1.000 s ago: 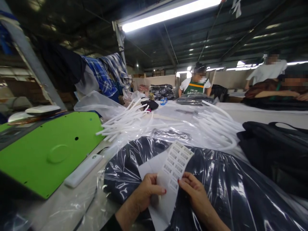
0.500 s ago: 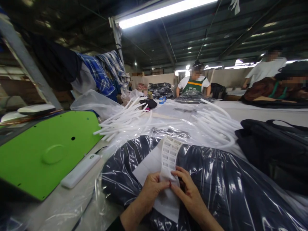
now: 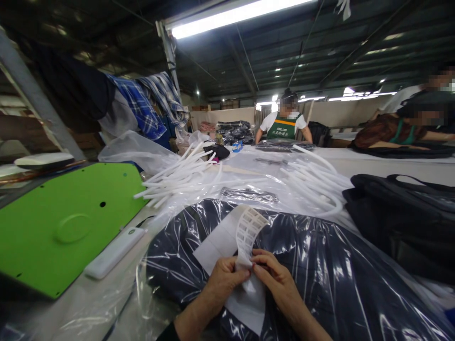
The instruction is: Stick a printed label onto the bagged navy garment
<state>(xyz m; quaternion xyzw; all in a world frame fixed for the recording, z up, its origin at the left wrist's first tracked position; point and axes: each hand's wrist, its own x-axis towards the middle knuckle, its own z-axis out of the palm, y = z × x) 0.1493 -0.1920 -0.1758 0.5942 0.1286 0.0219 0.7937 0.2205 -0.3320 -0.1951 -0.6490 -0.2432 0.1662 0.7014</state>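
My left hand (image 3: pixel 223 280) and my right hand (image 3: pixel 275 279) pinch the lower end of a white sheet of barcode stickers (image 3: pixel 246 232) between thumbs and fingertips. The sheet curls upward and its top bends over toward the right. Under it a plain white paper (image 3: pixel 218 246) lies on a dark garment in a clear plastic bag (image 3: pixel 320 265), which fills the near part of the table. Both hands hover just above that bag.
A green machine cover (image 3: pixel 67 222) sits at the left with a white bar-shaped device (image 3: pixel 113 253) beside it. White plastic tubes (image 3: pixel 185 173) and more (image 3: pixel 316 177) lie further back. A black bag (image 3: pixel 401 213) is at right. Other people work at the far side.
The sticker sheet was spread flat facing me; both hands have drawn closer together and the sheet has curled and folded over. The view has drifted slightly right.
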